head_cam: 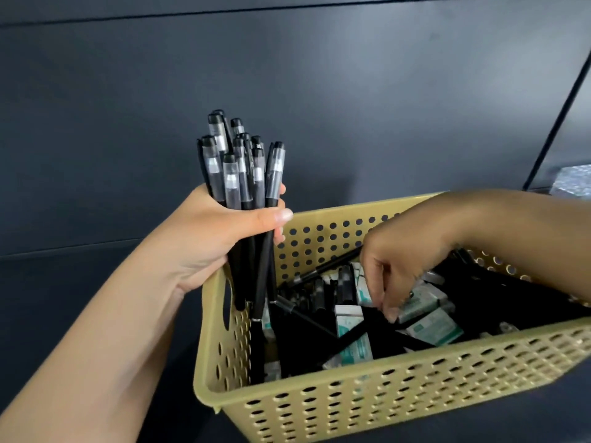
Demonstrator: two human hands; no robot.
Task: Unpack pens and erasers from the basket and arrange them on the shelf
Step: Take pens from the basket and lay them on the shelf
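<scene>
Pretty much everything back here is one dark blue-grey back panel (287, 107), matte and smooth, lit evenly with a soft sheen. A thin dark seam (224, 15) runs across it near the top, tilting up to the right. Right of the panel a slim dark post (556, 123) leans diagonally, and beyond the post's foot sits a small bright, speckled silvery patch (572, 182). Below the panel lies a shelf (64, 266) in the same dark colour.

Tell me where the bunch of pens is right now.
In the head view, the bunch of pens stands upright in the left hand, left of centre, over the left end of the yellow basket.
</scene>
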